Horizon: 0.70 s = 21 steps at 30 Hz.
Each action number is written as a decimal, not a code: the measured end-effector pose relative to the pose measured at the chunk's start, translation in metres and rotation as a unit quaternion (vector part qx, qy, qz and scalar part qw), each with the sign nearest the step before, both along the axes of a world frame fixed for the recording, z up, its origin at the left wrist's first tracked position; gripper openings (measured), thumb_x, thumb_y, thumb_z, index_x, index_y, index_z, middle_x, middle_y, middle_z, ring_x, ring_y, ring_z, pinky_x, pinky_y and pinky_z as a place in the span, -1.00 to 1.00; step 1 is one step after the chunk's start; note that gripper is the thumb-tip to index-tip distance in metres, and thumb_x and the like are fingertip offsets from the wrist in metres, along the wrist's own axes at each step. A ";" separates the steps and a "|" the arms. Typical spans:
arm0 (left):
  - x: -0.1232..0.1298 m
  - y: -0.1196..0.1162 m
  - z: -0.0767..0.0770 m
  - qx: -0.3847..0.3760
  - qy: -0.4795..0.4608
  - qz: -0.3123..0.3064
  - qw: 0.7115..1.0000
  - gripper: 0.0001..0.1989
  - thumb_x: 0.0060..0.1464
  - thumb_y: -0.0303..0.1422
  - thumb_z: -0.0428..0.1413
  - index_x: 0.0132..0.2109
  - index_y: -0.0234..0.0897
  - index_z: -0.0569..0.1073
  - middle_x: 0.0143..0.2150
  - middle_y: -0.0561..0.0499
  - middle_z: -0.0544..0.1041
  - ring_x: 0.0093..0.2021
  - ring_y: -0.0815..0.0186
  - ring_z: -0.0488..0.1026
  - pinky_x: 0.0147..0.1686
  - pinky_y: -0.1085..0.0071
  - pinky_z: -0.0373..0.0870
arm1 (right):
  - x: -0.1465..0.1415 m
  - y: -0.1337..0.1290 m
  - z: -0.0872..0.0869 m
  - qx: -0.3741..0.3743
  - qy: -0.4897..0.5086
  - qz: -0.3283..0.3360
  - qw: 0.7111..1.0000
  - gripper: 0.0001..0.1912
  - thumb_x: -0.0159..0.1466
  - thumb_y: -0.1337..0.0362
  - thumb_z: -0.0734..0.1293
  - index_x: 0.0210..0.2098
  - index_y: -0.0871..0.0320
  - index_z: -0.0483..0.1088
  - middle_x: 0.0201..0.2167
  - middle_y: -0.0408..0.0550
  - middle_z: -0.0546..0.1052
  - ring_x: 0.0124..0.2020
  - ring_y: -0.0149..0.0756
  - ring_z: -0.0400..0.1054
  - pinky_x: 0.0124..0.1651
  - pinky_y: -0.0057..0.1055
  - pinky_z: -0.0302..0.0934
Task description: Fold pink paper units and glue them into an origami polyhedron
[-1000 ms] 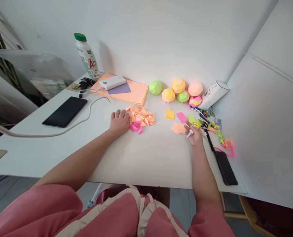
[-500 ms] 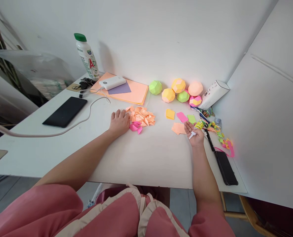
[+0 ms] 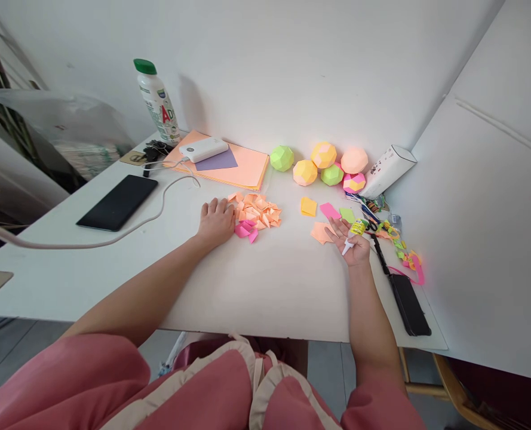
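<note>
My left hand (image 3: pixel 217 222) lies flat, palm down, on the white table, its fingertips against a heap of folded orange paper pieces (image 3: pixel 258 210). Some folded pink pieces (image 3: pixel 246 230) sit at the heap's near edge. On the right, my right hand (image 3: pixel 353 246) is turned palm up, its fingers spread, with a small yellow glue bottle (image 3: pixel 358 227) with a white nozzle held in it by the thumb. Just beyond are a peach paper piece (image 3: pixel 320 232), a pink one (image 3: pixel 330 211), a green one (image 3: pixel 347 215) and a yellow one (image 3: pixel 309 206).
Several faceted paper balls (image 3: pixel 305 172) line the wall beside a white box (image 3: pixel 389 171). Orange sheets (image 3: pixel 247 167) lie under a white power bank (image 3: pixel 205 149), near a bottle (image 3: pixel 157 101). A black tablet (image 3: pixel 118 203) is at left, a black phone (image 3: pixel 409 304) at right.
The fingers of my right hand have opened out and spread to the left, and the glue bottle has tilted slightly in the palm. My left hand has stayed in place.
</note>
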<state>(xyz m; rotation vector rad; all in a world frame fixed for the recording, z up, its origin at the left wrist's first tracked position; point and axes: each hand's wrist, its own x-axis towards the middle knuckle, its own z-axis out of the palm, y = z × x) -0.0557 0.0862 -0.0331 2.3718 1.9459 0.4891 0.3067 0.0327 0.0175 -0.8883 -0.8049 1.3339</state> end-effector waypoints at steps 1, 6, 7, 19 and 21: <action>0.000 0.000 0.000 0.000 -0.003 -0.001 1.000 -0.52 0.18 -0.33 -0.27 0.08 -0.38 0.37 0.20 -0.32 0.27 0.22 -0.09 0.10 0.13 -0.06 -0.01 | -0.001 0.000 0.000 0.002 0.001 0.005 1.000 -0.62 -0.19 0.46 0.20 -0.36 0.06 0.37 -0.21 -0.08 0.58 0.13 -0.05 0.27 0.16 0.23 0.07; 0.000 0.000 0.001 0.000 -0.002 -0.002 1.000 -0.51 0.18 -0.33 -0.29 0.10 -0.38 0.36 0.19 -0.32 0.28 0.22 -0.09 0.10 0.12 -0.06 -0.02 | -0.005 -0.001 0.004 0.025 0.014 0.035 0.999 -0.68 -0.08 0.51 0.31 -0.38 -0.01 0.35 -0.12 -0.23 0.54 0.15 -0.16 0.26 0.16 0.12 0.13; 0.000 0.000 0.001 -0.002 0.001 -0.002 1.000 -0.52 0.18 -0.33 -0.29 0.10 -0.37 0.36 0.19 -0.31 0.27 0.22 -0.09 0.10 0.12 -0.06 -0.01 | -0.005 -0.001 0.005 0.030 0.015 0.038 0.999 -0.68 -0.06 0.50 0.33 -0.37 -0.02 0.36 -0.10 -0.25 0.53 0.16 -0.16 0.26 0.15 0.11 0.14; 0.000 -0.001 0.002 -0.003 0.021 0.001 1.000 -0.54 0.19 -0.34 -0.28 0.08 -0.36 0.36 0.18 -0.29 0.29 0.21 -0.08 0.13 0.12 -0.04 0.02 | -0.010 -0.003 0.007 0.075 0.017 0.015 0.997 -0.74 0.01 0.21 0.48 -0.37 -0.07 0.34 0.09 -0.28 0.40 0.17 -0.13 0.24 0.10 0.15 0.19; 0.000 0.000 0.002 -0.003 0.024 0.001 1.000 -0.53 0.20 -0.33 -0.29 0.07 -0.38 0.37 0.18 -0.30 0.29 0.20 -0.09 0.13 0.12 -0.03 0.02 | -0.010 -0.003 0.007 0.080 0.018 -0.004 0.997 -0.76 0.02 0.20 0.47 -0.36 -0.07 0.35 0.11 -0.28 0.38 0.18 -0.16 0.23 0.13 0.12 0.17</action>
